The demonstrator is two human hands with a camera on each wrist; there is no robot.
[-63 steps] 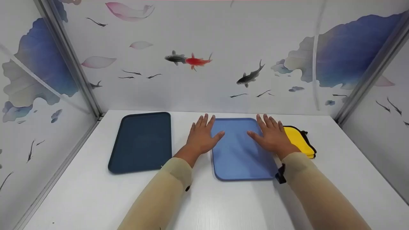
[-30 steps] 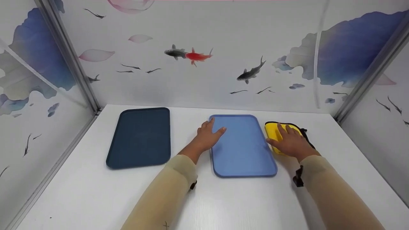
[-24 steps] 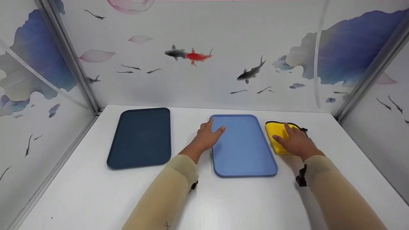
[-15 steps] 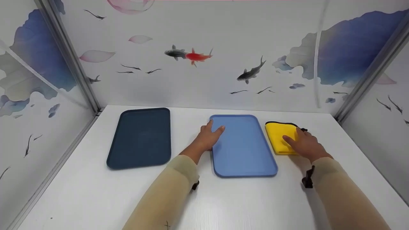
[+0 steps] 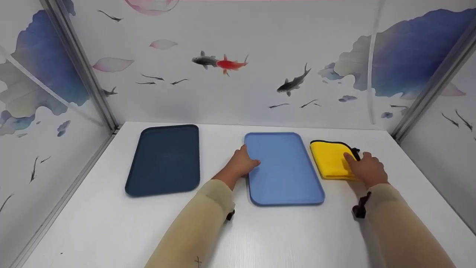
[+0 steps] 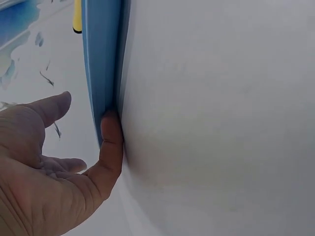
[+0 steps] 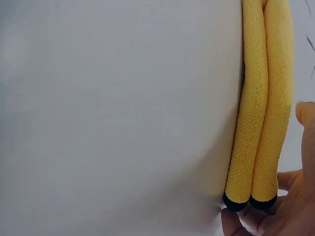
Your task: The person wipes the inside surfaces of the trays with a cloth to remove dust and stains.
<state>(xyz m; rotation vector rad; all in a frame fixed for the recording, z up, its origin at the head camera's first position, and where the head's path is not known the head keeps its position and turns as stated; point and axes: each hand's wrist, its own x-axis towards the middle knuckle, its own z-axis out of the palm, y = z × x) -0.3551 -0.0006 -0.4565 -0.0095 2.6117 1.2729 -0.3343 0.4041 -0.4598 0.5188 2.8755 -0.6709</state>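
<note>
White fish-patterned walls (image 5: 238, 22) around a white table (image 5: 279, 238)

No lettering or number can be read; the left sleeve (image 5: 195, 225) bears a small dark cross-like mark (image 5: 198, 261).

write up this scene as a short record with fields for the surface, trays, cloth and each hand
surface: white table
left tray: dark blue tray, touched by neither hand
middle tray: light blue tray, apart from the dark one
cloth: yellow cloth, folded, dark trim, right of the trays
left hand: at the light blue tray's left side, a finger touching it, thumb raised
right hand: at the cloth's right edge, thumb above it
</note>
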